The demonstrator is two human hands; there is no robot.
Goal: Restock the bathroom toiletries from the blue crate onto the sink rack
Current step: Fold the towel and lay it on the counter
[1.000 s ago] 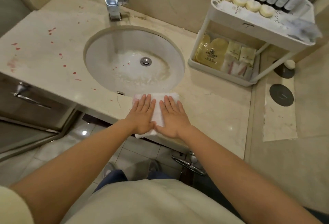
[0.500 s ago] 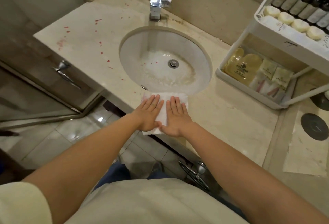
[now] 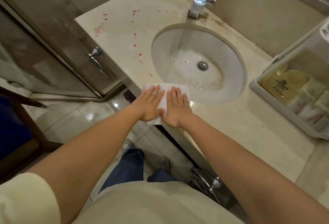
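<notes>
A folded white cloth [image 3: 164,97] lies on the front edge of the marble counter, just in front of the sink basin [image 3: 198,61]. My left hand [image 3: 150,101] and my right hand [image 3: 176,107] press flat on it side by side, fingers straight. The white sink rack [image 3: 277,105] stands at the right edge of the view; its lower shelf holds yellow and cream sachets [image 3: 283,84]. Its upper shelf is mostly cut off. The blue crate is not clearly in view.
Red spots [image 3: 135,34] dot the counter left of the basin. A chrome tap [image 3: 200,1] stands behind it. A glass shower door with a metal handle [image 3: 97,60] is at the left. Tiled floor and a metal bin [image 3: 207,182] lie below the counter.
The hands have slid the cloth leftwards along the counter's front edge, towards the corner. The view has swung left, so most of the rack has left the frame.
</notes>
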